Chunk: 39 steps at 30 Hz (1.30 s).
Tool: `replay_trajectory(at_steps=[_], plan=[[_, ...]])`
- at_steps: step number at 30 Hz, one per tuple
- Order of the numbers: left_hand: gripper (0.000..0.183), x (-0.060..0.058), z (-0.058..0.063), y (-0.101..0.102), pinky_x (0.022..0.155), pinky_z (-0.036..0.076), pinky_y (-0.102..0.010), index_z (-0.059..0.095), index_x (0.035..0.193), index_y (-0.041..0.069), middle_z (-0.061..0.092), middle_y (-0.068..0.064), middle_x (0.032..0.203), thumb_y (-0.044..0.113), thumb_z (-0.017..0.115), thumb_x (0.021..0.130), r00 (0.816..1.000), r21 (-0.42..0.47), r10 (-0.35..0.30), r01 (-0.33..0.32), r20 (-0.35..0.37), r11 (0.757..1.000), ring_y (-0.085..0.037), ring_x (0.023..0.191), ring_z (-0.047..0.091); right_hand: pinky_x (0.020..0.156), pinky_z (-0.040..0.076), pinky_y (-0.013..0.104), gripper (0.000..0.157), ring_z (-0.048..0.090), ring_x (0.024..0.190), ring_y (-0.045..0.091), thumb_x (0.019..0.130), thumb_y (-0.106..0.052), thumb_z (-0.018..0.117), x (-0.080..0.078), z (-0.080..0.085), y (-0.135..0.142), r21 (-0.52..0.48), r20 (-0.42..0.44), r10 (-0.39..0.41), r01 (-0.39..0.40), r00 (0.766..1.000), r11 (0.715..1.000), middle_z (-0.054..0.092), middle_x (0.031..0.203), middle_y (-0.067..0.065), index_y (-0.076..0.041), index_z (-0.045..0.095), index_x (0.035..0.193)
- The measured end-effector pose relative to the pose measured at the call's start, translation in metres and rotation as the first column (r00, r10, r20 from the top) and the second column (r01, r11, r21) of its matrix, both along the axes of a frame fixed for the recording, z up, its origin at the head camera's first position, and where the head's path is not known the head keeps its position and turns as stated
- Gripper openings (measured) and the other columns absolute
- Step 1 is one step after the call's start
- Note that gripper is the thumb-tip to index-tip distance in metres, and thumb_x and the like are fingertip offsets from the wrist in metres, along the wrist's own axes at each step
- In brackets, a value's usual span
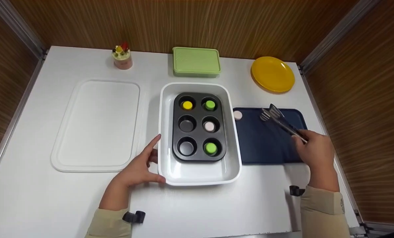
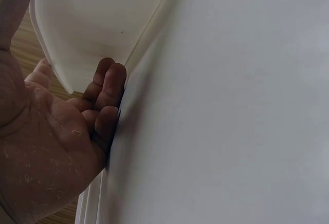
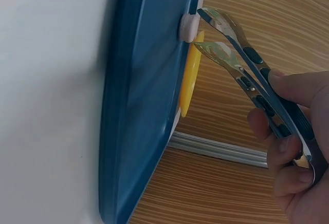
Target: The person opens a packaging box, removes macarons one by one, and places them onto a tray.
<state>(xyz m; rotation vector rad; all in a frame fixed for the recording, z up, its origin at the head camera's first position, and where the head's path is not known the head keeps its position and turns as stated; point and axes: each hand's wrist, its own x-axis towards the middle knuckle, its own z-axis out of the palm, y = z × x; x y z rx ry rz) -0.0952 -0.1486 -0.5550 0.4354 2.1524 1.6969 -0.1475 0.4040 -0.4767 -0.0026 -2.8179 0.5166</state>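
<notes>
My left hand (image 1: 137, 170) touches the near left corner of a deep white tub (image 1: 200, 173), thumb and index finger spread along its wall. In the left wrist view, the other fingers bend loosely beside the tub. A dark muffin tin (image 1: 198, 132) sits in the tub. Its cups hold a yellow piece (image 1: 187, 105), two green pieces (image 1: 210, 105) and a pale pink piece (image 1: 209, 126). My right hand (image 1: 316, 150) grips metal tongs (image 1: 284, 126), their tips parted with nothing between them, above a navy tray (image 1: 263, 148). Another pale pink piece (image 1: 237, 115) lies at that tray's far left corner.
A white lid (image 1: 101, 125) lies flat on the left. Along the back stand a cake-like cup with fruit on top (image 1: 122, 59), a green lidded box (image 1: 197, 61) and a yellow plate (image 1: 273, 74). Wood-grain panels (image 1: 190, 23) border the table behind and at both sides.
</notes>
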Motion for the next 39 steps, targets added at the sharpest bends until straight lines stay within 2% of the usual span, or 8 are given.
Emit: replay_trajectory(at_steps=[4, 11, 23, 30, 35, 39], plan=[[0.138, 0.000, 0.000, 0.000, 0.082, 0.040, -0.032, 0.011, 0.172, 0.020, 0.062, -0.017, 0.124, 0.024, 0.103, 0.069, 1.000, 0.002, -0.002, 0.002, -0.007, 1.000, -0.032, 0.111, 0.064, 0.079, 0.051, 0.065, 0.028, 0.070, 0.091, 0.053, 0.096, -0.014, 0.077, -0.001, 0.002, -0.007, -0.004, -0.046, 0.016, -0.016, 0.999, 1.000, 0.075, 0.099, 0.028, 0.006, 0.077, 0.115], [0.138, 0.001, 0.001, 0.000, 0.085, 0.042, -0.034, 0.011, 0.172, 0.022, 0.061, -0.017, 0.125, 0.023, 0.103, 0.069, 1.000, -0.014, 0.004, -0.004, 0.003, 1.000, -0.032, 0.113, 0.063, 0.073, 0.052, 0.063, 0.027, 0.071, 0.082, 0.050, 0.092, -0.008, 0.080, -0.006, 0.004, -0.028, -0.044, -0.143, 0.089, -0.096, 0.986, 0.994, 0.075, 0.097, 0.028, 0.008, 0.077, 0.114], [0.138, 0.001, 0.001, 0.000, 0.084, 0.042, -0.034, 0.011, 0.172, 0.022, 0.061, -0.018, 0.126, 0.024, 0.103, 0.069, 1.000, -0.012, -0.004, 0.004, -0.005, 1.000, -0.033, 0.113, 0.063, 0.073, 0.056, 0.058, 0.023, 0.073, 0.081, 0.046, 0.087, 0.002, 0.080, -0.021, 0.016, -0.065, -0.090, -0.206, 0.172, -0.194, 0.963, 0.977, 0.076, 0.096, 0.027, 0.010, 0.077, 0.109], [0.137, 0.001, 0.000, -0.001, 0.087, 0.045, -0.034, 0.011, 0.172, 0.020, 0.061, -0.018, 0.124, 0.021, 0.103, 0.069, 1.000, 0.013, 0.000, 0.000, 0.000, 1.000, -0.033, 0.112, 0.064, 0.075, 0.056, 0.059, 0.023, 0.074, 0.083, 0.043, 0.088, 0.000, 0.080, -0.035, 0.027, -0.093, -0.064, -0.276, 0.258, -0.286, 0.926, 0.956, 0.077, 0.098, 0.024, 0.007, 0.078, 0.110], [0.138, 0.001, -0.001, -0.001, 0.087, 0.045, -0.034, 0.011, 0.172, 0.021, 0.060, -0.018, 0.125, 0.022, 0.103, 0.069, 1.000, 0.002, 0.001, -0.001, -0.005, 1.000, -0.033, 0.113, 0.063, 0.078, 0.057, 0.058, 0.024, 0.074, 0.087, 0.042, 0.090, -0.004, 0.080, -0.043, 0.038, -0.114, -0.039, -0.287, 0.314, -0.338, 0.905, 0.940, 0.077, 0.101, 0.023, 0.005, 0.077, 0.111], [0.138, 0.001, -0.002, -0.001, 0.090, 0.046, -0.035, 0.011, 0.172, 0.022, 0.060, -0.020, 0.127, 0.022, 0.102, 0.070, 1.000, 0.012, 0.001, -0.001, -0.004, 1.000, -0.034, 0.114, 0.063, 0.083, 0.056, 0.058, 0.028, 0.073, 0.091, 0.042, 0.093, -0.007, 0.081, -0.048, 0.045, -0.128, -0.016, -0.248, 0.358, -0.373, 0.900, 0.928, 0.077, 0.105, 0.023, 0.005, 0.075, 0.117]])
